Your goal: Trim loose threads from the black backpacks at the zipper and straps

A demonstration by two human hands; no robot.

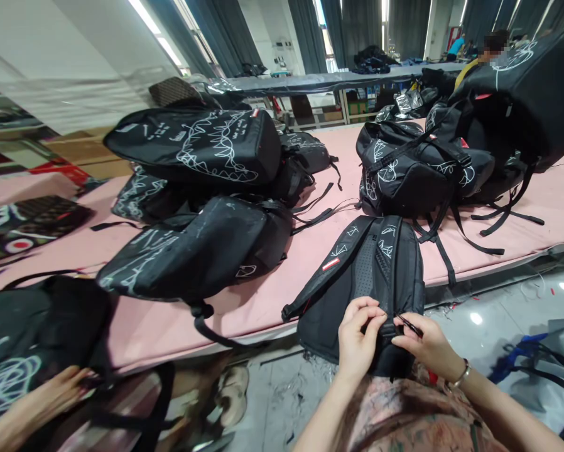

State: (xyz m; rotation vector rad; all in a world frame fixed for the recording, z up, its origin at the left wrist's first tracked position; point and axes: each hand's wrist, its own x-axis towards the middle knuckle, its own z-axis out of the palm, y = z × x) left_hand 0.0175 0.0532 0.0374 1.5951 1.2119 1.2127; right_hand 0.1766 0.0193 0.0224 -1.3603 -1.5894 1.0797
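Observation:
A black backpack [322, 317] with white line drawings and a small red-and-white label on its straps lies back side up over the table's near edge, against my body. My left hand [360, 336] is closed in a pinch at the lower end of a shoulder strap [389, 276]; a thread there would be too small to see. Between the fingers of my right hand [428, 348] is a slim dark tool, seemingly thread snips [410, 325], its tip close to the same strap and my left fingertips.
Black backpacks are piled on the pink table [244, 314], in a left stack [235, 150] and a right heap [404, 169]. At lower left, another person's hand [60, 395] touches a black bag [41, 339]. Grey bags [553, 358] lie on the floor at right.

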